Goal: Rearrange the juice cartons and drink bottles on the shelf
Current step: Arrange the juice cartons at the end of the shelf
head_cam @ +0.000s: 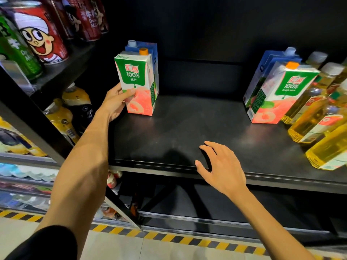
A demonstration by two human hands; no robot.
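The left hand (114,102) grasps a peach juice carton (138,85) at the far left of the black shelf (187,124). The thumb lies across the front face and the fingers wrap the carton's left side. The carton stands upright on the shelf with its orange cap at the top. Just behind it, touching or nearly so, stands a blue carton (150,48) with a pale cap.

The right hand (219,166) is at the near edge of the shelf, holding nothing, its fingers (208,149) spread and relaxed over the surface. Whether they rest on the shelf or hang just above it is hard to tell from this angle.

The middle of the shelf between the two hands and the goods on the right is bare. At the far right stands a second peach carton (281,96), with another blue carton (270,61) just behind it. Right beside those is a cluster of yellow drink bottles (315,124) with white caps, reaching from the far right forward to the near edge. They look tilted in the wide lens.

To the left, in the neighbouring unit, red cans (41,34) with a cartoon face and a green can (15,47) stand on an upper shelf. Yellow-topped bottles (62,117) sit on the level below them. A dark upright post (47,139) separates that unit from the black shelf, close beside the left forearm. Yellow-and-black hazard tape (169,239) runs along the floor at the foot of the shelving.
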